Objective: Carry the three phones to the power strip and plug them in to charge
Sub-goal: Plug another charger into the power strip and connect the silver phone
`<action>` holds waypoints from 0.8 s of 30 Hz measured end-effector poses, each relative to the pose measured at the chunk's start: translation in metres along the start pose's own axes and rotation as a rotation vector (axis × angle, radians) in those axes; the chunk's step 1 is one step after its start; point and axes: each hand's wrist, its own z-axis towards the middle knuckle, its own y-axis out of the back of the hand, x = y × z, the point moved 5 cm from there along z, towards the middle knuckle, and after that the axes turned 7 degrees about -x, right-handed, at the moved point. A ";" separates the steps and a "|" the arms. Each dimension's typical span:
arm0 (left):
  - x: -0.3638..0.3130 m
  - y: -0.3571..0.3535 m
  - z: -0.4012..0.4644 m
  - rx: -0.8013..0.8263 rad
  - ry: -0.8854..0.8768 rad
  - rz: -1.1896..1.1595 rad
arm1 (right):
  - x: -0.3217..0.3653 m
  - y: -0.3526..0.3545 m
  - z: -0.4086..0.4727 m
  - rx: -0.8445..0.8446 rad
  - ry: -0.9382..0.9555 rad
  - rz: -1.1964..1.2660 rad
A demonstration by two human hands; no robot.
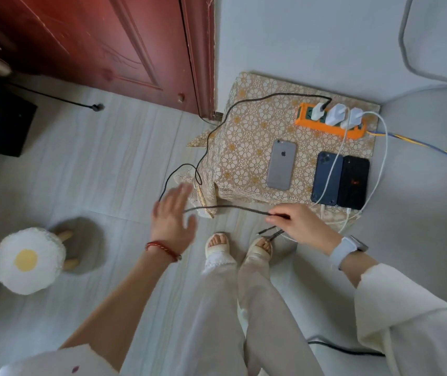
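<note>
Right hand (302, 226) has its fingers (272, 220) pinched together on the black braided cable (230, 208) near its free end, just in front of the low surface (246, 126) and below the silver phone (281, 164). From the pinch the cable runs left past the left hand (174, 217), loops over the floor, climbs the corner of the cloth and ends in the leftmost white charger (317, 111) on the orange power strip (330, 122). Left hand is open, fingers spread, palm down, holding nothing; the cable passes just under or beside its fingertips (contact: cannot tell). All three phones lie on the patterned cloth in front of the strip. Silver phone is face down, logo up, set apart to the left of the other two, with no cable visibly attached. Dark blue phone (326, 179) and black phone (352, 182) lie side by side, touching, at the right front edge. A white cable (333, 164) from the strip crosses the blue phone's back and drops over the front edge; a second white cable (379, 169) arcs round the right of the black phone to that same edge. Whether either connector is seated is too small to tell. Three white chargers sit in the strip. More loose cable ends hang under the right hand, above the sandalled feet (240, 246).
</note>
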 end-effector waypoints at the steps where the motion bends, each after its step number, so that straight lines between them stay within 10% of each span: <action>1: -0.020 -0.011 -0.003 0.089 -0.112 -0.004 | 0.009 -0.006 0.003 0.017 0.028 0.013; 7: -0.063 -0.034 -0.005 0.123 -0.297 0.015 | 0.034 -0.010 0.007 -0.036 0.078 0.028; 19: 0.004 -0.009 -0.006 -0.075 0.219 0.124 | -0.021 0.010 0.003 -0.209 -0.190 -0.427; 24: 0.019 -0.002 -0.003 -0.063 0.172 0.072 | -0.055 0.033 -0.005 -0.254 -0.337 -0.429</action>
